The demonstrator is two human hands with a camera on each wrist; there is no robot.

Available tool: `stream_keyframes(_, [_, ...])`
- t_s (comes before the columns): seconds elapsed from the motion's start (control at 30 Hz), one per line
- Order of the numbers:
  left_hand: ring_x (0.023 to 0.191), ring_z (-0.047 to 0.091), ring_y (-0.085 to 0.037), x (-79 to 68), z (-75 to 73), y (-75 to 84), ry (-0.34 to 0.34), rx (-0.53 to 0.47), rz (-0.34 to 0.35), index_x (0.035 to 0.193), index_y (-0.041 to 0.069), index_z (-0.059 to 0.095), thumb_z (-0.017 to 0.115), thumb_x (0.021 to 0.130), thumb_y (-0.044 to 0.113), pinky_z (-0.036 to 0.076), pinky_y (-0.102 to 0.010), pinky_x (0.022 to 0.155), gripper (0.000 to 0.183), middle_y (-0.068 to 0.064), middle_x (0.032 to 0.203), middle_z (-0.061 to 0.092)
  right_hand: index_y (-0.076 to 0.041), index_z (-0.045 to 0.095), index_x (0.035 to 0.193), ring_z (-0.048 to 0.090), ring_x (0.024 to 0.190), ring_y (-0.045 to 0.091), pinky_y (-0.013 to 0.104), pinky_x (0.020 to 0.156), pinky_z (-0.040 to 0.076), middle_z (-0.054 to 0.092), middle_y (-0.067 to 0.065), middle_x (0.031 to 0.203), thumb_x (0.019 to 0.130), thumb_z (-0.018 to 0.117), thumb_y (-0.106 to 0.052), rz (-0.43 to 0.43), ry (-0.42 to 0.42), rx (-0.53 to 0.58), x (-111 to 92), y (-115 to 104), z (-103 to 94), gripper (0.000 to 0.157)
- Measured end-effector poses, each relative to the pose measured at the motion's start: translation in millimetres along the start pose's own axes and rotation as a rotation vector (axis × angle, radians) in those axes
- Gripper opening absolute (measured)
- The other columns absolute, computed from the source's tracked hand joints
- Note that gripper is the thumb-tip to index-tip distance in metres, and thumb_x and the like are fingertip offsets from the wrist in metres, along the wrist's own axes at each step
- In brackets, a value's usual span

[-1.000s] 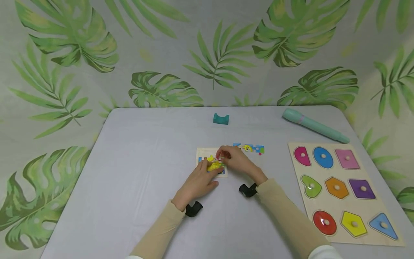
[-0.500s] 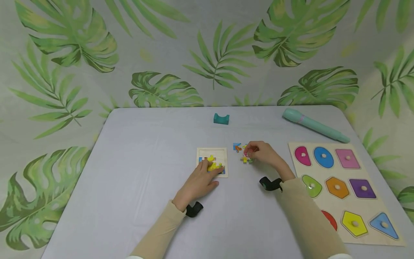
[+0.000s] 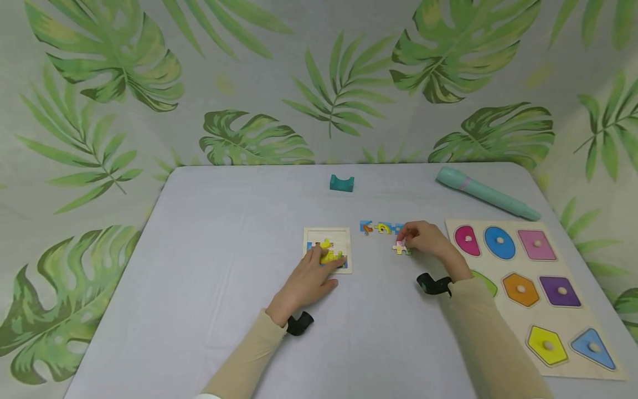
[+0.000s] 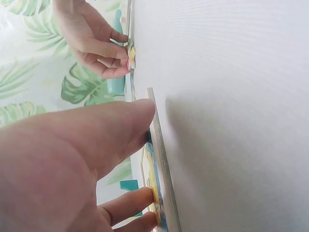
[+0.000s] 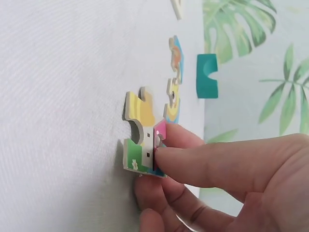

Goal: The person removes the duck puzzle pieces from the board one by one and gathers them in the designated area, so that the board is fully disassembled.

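Note:
My left hand (image 3: 305, 281) rests on a small wooden puzzle tray (image 3: 326, 229), its fingertips on yellow pieces (image 3: 331, 256) lying inside. In the left wrist view, the thumb (image 4: 142, 110) lies at the tray's edge. To the right of the tray, my right hand (image 3: 423, 237) pinches a jigsaw piece (image 5: 147, 108) between thumb and fingers, close over the tablecloth. Yellow, green and pink print shows on that piece. Just behind it sits a row of loose jigsaw pieces (image 3: 383, 228), its right end partly hidden by the right hand.
A teal notched block (image 3: 341, 183) stands near the table's back edge. At the right lies a large shape board (image 3: 503, 266) with knobbed pieces, partly covered by the right sleeve. Behind it is a mint-green stick-shaped object (image 3: 485, 194). Leaf-print cloth hangs at the back.
My right hand has moved from over the tray to the right, past the loose row, with the jigsaw piece in its fingers. My left hand has stayed on the tray.

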State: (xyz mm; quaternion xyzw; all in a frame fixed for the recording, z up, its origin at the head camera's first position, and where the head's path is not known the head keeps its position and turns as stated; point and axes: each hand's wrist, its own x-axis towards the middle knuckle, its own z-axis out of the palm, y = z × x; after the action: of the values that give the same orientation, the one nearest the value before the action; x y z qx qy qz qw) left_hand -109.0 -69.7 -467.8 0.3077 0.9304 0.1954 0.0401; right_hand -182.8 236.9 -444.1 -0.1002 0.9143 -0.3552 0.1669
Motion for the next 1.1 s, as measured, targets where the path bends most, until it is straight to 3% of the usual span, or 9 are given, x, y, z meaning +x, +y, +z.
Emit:
stream_keyframes(0.2, [0.128,0.031,-0.036,-4.1,0.8,0.2,-0.01,0.002,0.0,0.14,0.017,0.052,0.063,0.094,0.022,0.024,-0.046,0.108,0.048,-0.021,0.133,0.038,0.0,0.066,0.09,0.05,0.074,0.023,0.031,0.064,0.038,0.059,0.007,0.077,0.081,0.058,0.004,-0.033,0.057,-0.043,1.8,0.2,2.4,0.013])
stream_keyframes(0.37, [0.135,0.022,-0.041,-8.2,-0.7,0.3,-0.053,-0.014,-0.03,0.143,0.018,0.048,0.06,0.095,0.024,0.017,-0.054,0.108,0.049,-0.02,0.142,0.032,0.0,0.066,0.091,0.055,0.078,0.026,0.034,0.067,0.044,0.058,0.009,0.082,0.083,0.058,0.004,-0.125,0.088,-0.005,8.2,-15.5,12.6,0.012])
stream_keyframes(0.53, [0.138,0.018,-0.039,-11.5,-1.9,-1.2,-0.084,-0.022,-0.059,0.143,0.021,0.047,0.059,0.096,0.025,0.018,-0.055,0.107,0.049,-0.016,0.148,0.03,0.0,0.065,0.095,0.054,0.082,0.024,0.034,0.074,0.046,0.061,0.008,0.087,0.084,0.06,0.005,-0.213,0.05,0.026,22.0,-37.3,38.5,0.013])
stream_keyframes(0.77, [0.132,0.03,-0.041,-15.7,-4.5,-0.6,-0.046,-0.015,-0.018,0.14,0.016,0.052,0.062,0.094,0.023,0.025,-0.056,0.106,0.047,-0.026,0.144,0.029,-0.004,0.065,0.095,0.052,0.079,0.02,0.032,0.074,0.044,0.061,0.006,0.086,0.084,0.063,0.003,-0.252,-0.016,0.06,40.5,-64.0,72.7,0.013])
stream_keyframes(0.97, [0.125,0.039,-0.041,-18.3,-2.9,-4.0,0.02,-0.009,0.04,0.133,0.009,0.058,0.065,0.091,0.019,0.029,-0.055,0.104,0.043,-0.03,0.136,0.038,-0.003,0.066,0.097,0.053,0.08,0.019,0.031,0.074,0.045,0.064,0.005,0.09,0.082,0.06,0.005,-0.224,-0.025,0.054,43.8,-81.3,84.9,0.019])
stream_keyframes(1.1, [0.131,0.036,-0.04,-18.5,-4.0,-3.8,0.017,-0.009,0.028,0.132,0.009,0.059,0.065,0.091,0.021,0.028,-0.057,0.105,0.043,-0.031,0.137,0.039,-0.001,0.067,0.1,0.054,0.081,0.02,0.031,0.076,0.046,0.064,0.007,0.094,0.08,0.058,0.007,-0.24,-0.035,0.067,44.1,-88.3,88.7,0.023])
